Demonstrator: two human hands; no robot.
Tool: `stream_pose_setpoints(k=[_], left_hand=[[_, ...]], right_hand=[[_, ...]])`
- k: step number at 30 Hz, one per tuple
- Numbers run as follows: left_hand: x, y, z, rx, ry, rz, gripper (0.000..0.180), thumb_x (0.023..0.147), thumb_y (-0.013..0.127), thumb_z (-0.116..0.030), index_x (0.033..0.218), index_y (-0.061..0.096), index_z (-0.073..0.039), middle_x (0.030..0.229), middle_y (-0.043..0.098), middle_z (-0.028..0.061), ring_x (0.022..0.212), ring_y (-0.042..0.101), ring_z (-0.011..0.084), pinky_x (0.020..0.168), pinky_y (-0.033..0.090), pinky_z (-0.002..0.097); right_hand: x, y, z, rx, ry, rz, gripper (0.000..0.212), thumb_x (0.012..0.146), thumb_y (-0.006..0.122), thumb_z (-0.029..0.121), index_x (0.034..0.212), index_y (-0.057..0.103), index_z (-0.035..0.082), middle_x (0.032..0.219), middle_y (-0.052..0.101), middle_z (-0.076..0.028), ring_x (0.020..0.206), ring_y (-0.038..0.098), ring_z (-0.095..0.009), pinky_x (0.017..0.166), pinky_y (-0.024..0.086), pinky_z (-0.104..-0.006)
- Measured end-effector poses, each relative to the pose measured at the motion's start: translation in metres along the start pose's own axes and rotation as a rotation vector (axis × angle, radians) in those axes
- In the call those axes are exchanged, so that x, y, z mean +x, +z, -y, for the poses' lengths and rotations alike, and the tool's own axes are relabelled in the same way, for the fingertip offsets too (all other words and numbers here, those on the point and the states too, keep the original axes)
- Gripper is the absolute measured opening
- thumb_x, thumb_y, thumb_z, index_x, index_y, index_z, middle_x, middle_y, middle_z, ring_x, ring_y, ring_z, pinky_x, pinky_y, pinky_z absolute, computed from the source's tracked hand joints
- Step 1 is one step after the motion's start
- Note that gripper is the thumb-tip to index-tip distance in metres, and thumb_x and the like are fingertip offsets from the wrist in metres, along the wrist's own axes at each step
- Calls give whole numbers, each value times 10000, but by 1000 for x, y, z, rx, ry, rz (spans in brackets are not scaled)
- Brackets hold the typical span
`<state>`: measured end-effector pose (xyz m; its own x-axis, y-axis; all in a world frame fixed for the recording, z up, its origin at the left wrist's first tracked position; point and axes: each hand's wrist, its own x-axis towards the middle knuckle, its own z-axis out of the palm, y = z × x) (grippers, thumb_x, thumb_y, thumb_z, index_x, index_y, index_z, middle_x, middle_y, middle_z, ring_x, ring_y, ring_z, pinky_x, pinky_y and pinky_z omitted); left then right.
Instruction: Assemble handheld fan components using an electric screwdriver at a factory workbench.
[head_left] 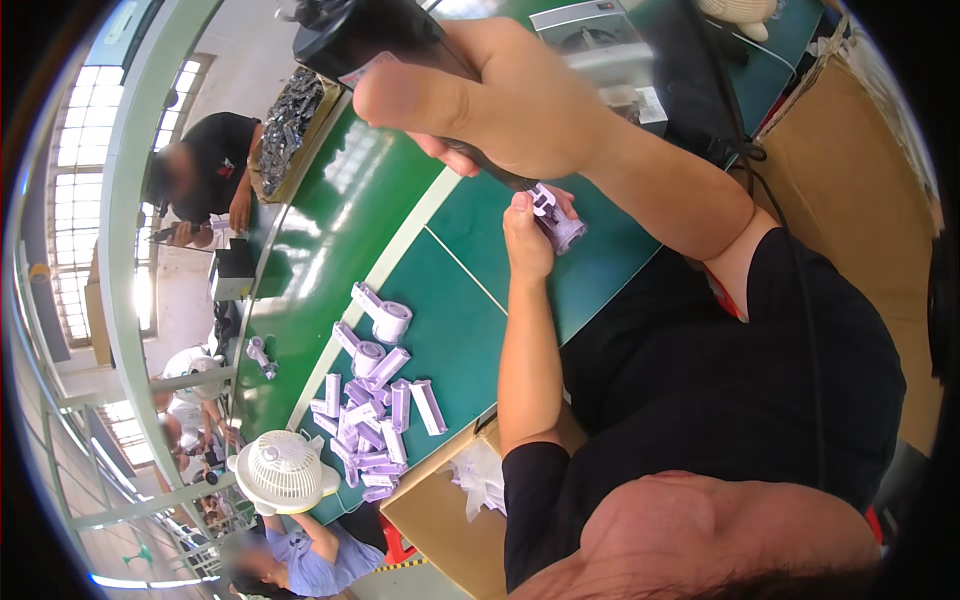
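My right hand (520,105) is closed around a black handheld power screwdriver (385,35), its thumb lying along the body. The tool's tip reaches down to a small lilac plastic housing (565,232). Below the tool, my left hand (528,240) grips that housing just above the green tabletop (450,290). Part of the housing is hidden by the left fingers, and whether the tip touches a screw cannot be made out. Lilac plastic parts (395,435), several of them long half-shells and some with round heads, lie in a loose pile on the left of the table.
A white fan (285,472) stands beyond the pile. A green conveyor belt (345,200) runs alongside, carrying one lilac part (262,357). Near my left elbow sits an open cardboard box (440,540). A black cable (800,290) hangs by my right arm. Co-workers (205,170) work across the belt.
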<state>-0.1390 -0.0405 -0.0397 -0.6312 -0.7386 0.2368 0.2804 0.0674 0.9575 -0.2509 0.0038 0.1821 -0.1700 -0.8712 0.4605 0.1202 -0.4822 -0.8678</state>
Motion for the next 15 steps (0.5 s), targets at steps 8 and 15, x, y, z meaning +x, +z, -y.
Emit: stream_pose_setpoints(k=[8,15], left_hand=[[0,-2,3,-3,9,-12,770,1066,343,-598,759,662,32,723,672,139,885,666,284,850,522,386],[4,2,6,14,87,-9,713,1058,318,-555,786,619,30,687,632,174,720,638,310,844,552,451]], right_hand=[[-5,-5,-5,34,19,-2,762,789,805,763,964,750,23,708,611,-5,575,604,-83,531,478,-245],[-9,-10,-12,82,27,8,686,819,809,717,923,752,41,681,593,11,557,579,-74,520,455,-244]])
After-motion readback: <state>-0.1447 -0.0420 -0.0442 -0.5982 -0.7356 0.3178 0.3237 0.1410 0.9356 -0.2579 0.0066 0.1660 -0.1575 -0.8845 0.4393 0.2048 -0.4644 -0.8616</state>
